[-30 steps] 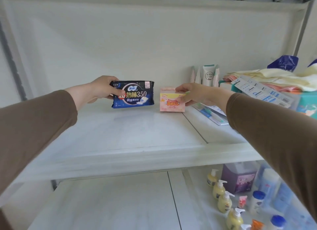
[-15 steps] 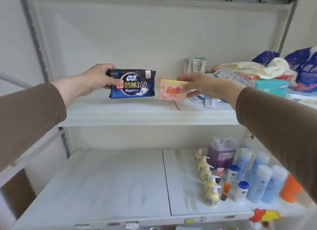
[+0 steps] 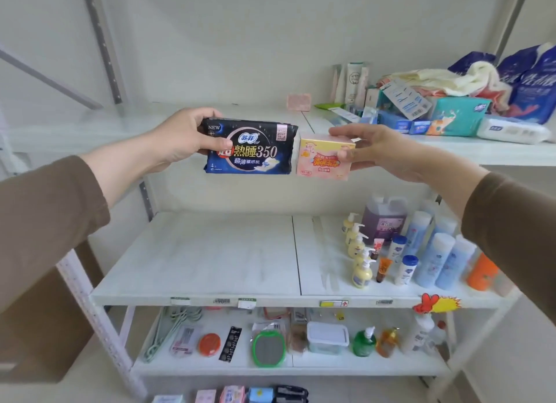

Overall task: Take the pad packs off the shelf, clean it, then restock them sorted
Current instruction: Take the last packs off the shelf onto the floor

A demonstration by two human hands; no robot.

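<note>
**Both hands hold packs clear of the top shelf**

Head view: the left hand (image 3: 183,137) grips a dark navy plastic pad pack (image 3: 249,146) by its left end, thumb across the front, long axis level. The right hand (image 3: 376,149) pinches a small pink-and-yellow pad box (image 3: 323,158) at its right side, fingers on top, thumb in front. The two packs nearly touch, in front of the white top shelf (image 3: 210,115) and just below its level. One pale pink pack (image 3: 298,102) is left at the back of that shelf, nearer the right hand. Several more packs (image 3: 231,394) lie on the floor below, likely where these two belong.
</note>
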